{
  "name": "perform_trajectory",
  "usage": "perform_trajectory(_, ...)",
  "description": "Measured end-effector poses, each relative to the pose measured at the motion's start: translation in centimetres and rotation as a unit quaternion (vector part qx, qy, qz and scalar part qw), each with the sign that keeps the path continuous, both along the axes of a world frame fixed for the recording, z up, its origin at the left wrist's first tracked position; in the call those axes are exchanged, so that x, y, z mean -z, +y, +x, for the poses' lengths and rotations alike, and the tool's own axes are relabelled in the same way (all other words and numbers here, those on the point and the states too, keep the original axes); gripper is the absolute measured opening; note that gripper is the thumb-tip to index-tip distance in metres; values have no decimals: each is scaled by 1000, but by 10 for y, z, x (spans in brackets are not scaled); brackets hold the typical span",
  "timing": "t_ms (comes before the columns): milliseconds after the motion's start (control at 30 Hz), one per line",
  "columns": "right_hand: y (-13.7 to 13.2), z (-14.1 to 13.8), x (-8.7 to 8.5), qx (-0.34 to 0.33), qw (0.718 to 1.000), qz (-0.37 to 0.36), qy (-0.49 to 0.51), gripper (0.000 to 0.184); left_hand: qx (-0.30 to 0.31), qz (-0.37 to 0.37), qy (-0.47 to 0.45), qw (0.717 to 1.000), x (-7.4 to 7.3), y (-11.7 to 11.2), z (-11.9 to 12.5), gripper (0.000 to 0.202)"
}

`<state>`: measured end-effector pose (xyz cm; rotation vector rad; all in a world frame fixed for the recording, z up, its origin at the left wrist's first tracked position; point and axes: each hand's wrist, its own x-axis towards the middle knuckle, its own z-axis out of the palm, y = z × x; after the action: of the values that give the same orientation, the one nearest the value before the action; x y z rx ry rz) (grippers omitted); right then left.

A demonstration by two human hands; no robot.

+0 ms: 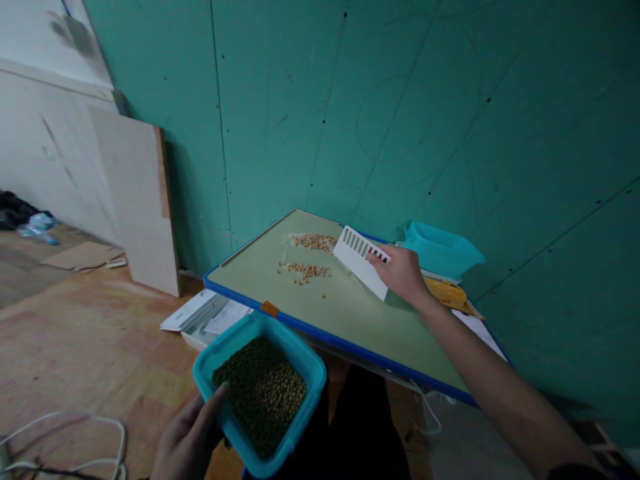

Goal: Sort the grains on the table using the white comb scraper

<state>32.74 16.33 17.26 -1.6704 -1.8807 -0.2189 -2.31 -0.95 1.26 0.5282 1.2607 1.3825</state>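
Observation:
My left hand (193, 433) grips the near left rim of a teal plastic container (280, 335), its thumb over the edge. Inside lie small dark green beans (240, 377) beside pale yellow beans (283, 393). The container is held low, in front of the table's blue edge. Over the tabletop (360, 333), my right hand (403, 270) is closed on a white plastic piece with a row of slots (357, 270), held tilted. Left of this piece, yellow beans lie loose in two patches, a far one (314, 241) and a nearer one (306, 270).
Another teal container (440, 248) stands at the table's back right, near an orange-yellow item (450, 293) and white paper (477, 330). A green wall (310, 120) rises behind. An open white box (200, 320) sits below the left edge. White cable (80, 417) lies on the floor.

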Motion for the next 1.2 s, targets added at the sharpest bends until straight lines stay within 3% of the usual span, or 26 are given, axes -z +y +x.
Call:
perform_trajectory(100,1,2,2,8,1000,-8,-12,22,-2,-2,-9,1000,5,1,-3,59)
perform_trajectory(167,1,2,4,7,1000,-10,-14,21,36,-21,-6,999,14,3,-8,62)
perform_trajectory(333,1,4,4,14,1000,9,-22,20,53,-19,6,998,33,9,-19,59)
perform_trajectory(500,1,3,5,15,999,-18,-32,21,52,-24,2,998,19,7,-11,61)
perform_trajectory(633,-1,-5,5,-2,999,-22,-30,22,-12,-2,5,1000,4,1,-1,60)
perform_trajectory(733,-5,-13,3,-13,999,-30,-17,21,-11,-8,-3,1000,7,1,-2,61)
perform_trajectory(833,-12,-19,2,-29,999,-36,-1,22,44,-33,-7,998,16,3,-7,60)
perform_trajectory(1100,-28,-24,3,-51,998,-27,30,26,3,2,22,1000,3,-3,4,61)
perform_trajectory(1200,-35,-21,3,-57,997,-6,45,29,5,6,26,1000,6,-2,3,59)
